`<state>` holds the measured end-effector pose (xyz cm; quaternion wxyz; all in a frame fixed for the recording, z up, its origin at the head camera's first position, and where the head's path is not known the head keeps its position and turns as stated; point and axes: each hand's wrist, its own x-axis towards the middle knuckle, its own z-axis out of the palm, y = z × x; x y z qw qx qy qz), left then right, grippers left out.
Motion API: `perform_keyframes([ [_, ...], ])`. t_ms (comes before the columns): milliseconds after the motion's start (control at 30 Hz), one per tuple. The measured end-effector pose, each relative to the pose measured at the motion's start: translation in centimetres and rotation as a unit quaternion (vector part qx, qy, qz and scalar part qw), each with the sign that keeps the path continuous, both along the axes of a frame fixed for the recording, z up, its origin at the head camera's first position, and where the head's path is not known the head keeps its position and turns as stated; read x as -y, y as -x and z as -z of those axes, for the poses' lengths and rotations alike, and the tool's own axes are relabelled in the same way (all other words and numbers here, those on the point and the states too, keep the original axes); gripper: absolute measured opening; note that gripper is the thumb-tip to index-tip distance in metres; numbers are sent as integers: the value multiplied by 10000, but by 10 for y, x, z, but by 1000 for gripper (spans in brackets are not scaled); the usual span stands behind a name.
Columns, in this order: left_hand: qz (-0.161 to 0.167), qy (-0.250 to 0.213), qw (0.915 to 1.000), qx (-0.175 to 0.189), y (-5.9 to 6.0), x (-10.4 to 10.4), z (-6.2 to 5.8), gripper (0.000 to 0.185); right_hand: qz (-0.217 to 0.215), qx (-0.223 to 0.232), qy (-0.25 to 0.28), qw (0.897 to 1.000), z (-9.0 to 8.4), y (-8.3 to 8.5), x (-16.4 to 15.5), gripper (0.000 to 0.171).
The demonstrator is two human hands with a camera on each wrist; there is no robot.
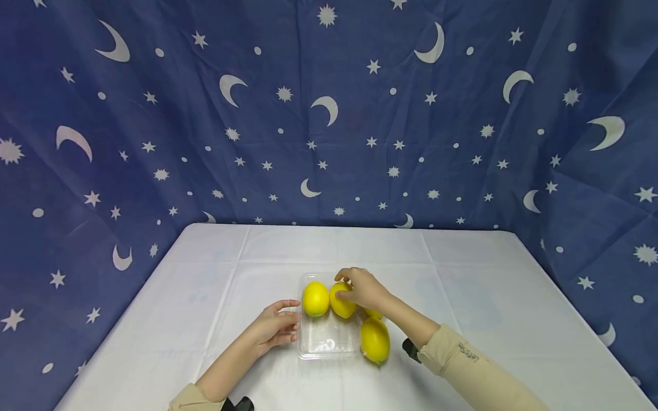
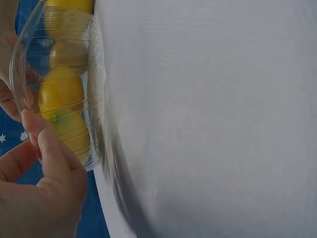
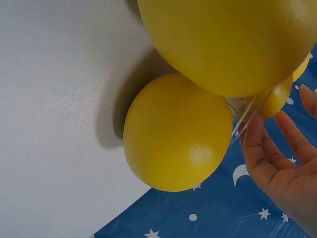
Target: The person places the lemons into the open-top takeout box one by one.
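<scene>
1. While I watch through the head view, the right hand (image 1: 362,288) reaches over from the right and holds one lemon (image 1: 343,309) from above in the clear container (image 1: 329,355), well in from the far edge of the table (image 1: 493,297). Another lemon (image 1: 316,299) sits at the container's far left corner; a third lemon (image 1: 375,341) is at its right edge, with a mostly hidden lemon (image 1: 373,313) just behind. I judge the step to be seating fruit in the container; next I'd want a gentle release.
2. On the left wrist view, I see the left hand (image 1: 272,327) with fingers loosely extended, fingertips at the container's rim, probably steadying it. Lemons show through its ribbed wall.
3. From the right wrist view, two lemons loom close, the smaller-looking one on the table. I cannot tell the right hand's hold here; its fingers are out of frame.
</scene>
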<state>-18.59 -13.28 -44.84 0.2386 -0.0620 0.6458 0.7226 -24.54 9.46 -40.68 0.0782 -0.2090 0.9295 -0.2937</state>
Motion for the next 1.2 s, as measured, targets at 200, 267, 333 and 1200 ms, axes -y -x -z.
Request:
perform_keyframes([
  [200,16,17,10000,-5,1,0,1,48,-108,-88,172,9998,-3,-3,-4,27],
  [267,27,13,10000,-9,0,2,3,48,-90,-84,202,9997,-3,-5,-5,26],
  [333,53,-7,10000,-35,0,2,3,48,-77,-96,218,9997,-3,-7,-5,25],
  [1200,123,-127,9998,-103,-2,5,3,51,193,-90,499,9985,-11,-46,-27,24],
])
